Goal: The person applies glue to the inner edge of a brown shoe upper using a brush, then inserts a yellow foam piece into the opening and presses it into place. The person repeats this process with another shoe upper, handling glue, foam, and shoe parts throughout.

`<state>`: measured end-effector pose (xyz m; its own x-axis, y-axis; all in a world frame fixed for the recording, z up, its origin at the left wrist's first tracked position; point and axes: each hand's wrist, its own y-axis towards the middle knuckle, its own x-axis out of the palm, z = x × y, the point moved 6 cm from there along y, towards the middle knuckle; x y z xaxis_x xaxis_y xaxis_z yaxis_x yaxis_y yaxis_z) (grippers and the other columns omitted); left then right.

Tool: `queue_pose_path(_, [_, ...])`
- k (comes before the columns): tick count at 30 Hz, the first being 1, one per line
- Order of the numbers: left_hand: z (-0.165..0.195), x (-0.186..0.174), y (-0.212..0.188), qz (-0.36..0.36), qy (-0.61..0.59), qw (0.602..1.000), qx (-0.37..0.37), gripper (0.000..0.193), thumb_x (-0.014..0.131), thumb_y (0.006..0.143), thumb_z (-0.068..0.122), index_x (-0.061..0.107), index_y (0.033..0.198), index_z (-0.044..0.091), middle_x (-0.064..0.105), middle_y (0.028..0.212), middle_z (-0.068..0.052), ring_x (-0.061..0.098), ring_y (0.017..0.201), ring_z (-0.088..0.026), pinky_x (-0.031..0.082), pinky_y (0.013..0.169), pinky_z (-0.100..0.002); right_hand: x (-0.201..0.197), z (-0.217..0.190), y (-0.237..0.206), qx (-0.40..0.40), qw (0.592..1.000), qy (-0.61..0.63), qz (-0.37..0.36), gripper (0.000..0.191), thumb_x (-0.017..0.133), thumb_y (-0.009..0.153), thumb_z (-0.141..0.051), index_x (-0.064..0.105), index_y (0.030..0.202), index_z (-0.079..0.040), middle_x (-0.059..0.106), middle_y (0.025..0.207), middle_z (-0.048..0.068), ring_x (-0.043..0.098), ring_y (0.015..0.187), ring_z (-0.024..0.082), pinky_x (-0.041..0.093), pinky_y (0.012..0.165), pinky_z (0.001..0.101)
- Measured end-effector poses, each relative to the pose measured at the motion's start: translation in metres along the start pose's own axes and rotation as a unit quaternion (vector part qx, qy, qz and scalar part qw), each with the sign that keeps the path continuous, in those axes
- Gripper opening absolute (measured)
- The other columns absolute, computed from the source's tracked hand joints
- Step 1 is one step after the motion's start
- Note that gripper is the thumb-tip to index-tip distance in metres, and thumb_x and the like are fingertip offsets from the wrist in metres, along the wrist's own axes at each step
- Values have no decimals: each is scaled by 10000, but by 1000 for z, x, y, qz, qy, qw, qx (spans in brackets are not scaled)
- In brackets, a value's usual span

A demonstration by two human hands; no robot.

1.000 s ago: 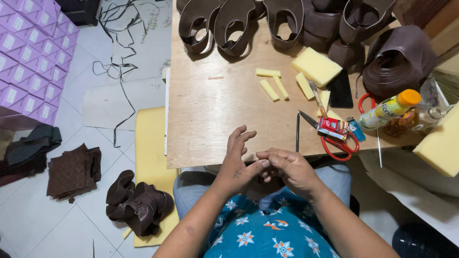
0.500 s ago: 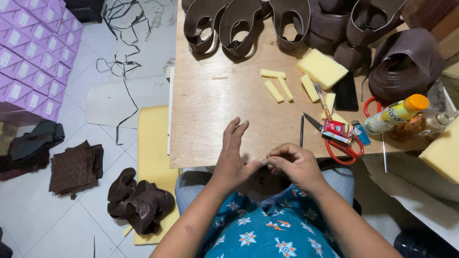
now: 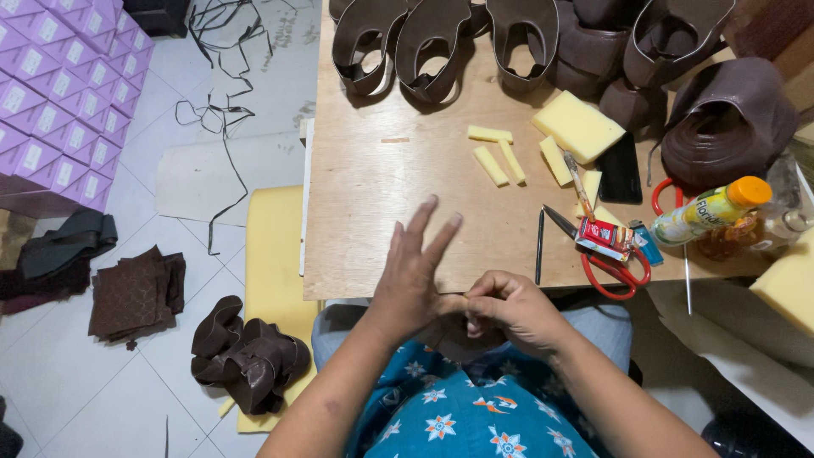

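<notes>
My left hand [image 3: 411,284] is at the front edge of the wooden table [image 3: 398,170], three fingers spread and raised, its thumb side pressed against my right hand [image 3: 513,309]. My right hand is curled into a loose fist. Both pinch a small dark brown leather piece [image 3: 449,335] held over my lap, mostly hidden by the fingers. Just right of my hands on the table lie red-handled scissors [image 3: 606,263], a thin dark tool [image 3: 539,246] and a small red box [image 3: 604,237].
Brown leather shoe uppers [image 3: 432,47] line the table's far edge, with yellow foam blocks [image 3: 577,125] and strips [image 3: 500,161], a black phone [image 3: 619,170] and an orange-capped bottle [image 3: 712,208]. On the floor are leather pieces [image 3: 246,356], dark squares [image 3: 131,293], a yellow foam sheet [image 3: 271,246] and purple boxes [image 3: 51,93].
My left hand's fingers have spread and lifted higher over the table edge. Both hands stay together at the same spot.
</notes>
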<state>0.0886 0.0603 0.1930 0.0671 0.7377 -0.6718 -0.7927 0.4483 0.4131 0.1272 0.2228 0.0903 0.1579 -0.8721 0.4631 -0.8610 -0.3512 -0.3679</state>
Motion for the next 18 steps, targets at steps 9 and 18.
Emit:
queue_pose_path(9, [0,13,2,-12,172,983,63,1129,943,657,291,340,1611,287,264,1695,-128,311,1578,-349,263,1252,-633,14,16,19,-12,996,76,-44,238,668,1070,-190,633,1132,36,686,866,102,651,655,162,557,541,302])
queue_pose_path(18, [-61,-10,-14,125,-91,981,-113,1246,919,653,425,205,1635,144,268,1679,-207,353,1537,-388,391,1217,-455,2,-22,15,-37,979,-201,24,391,700,991,-117,728,1289,134,798,1084,259,670,852,216,575,804,328])
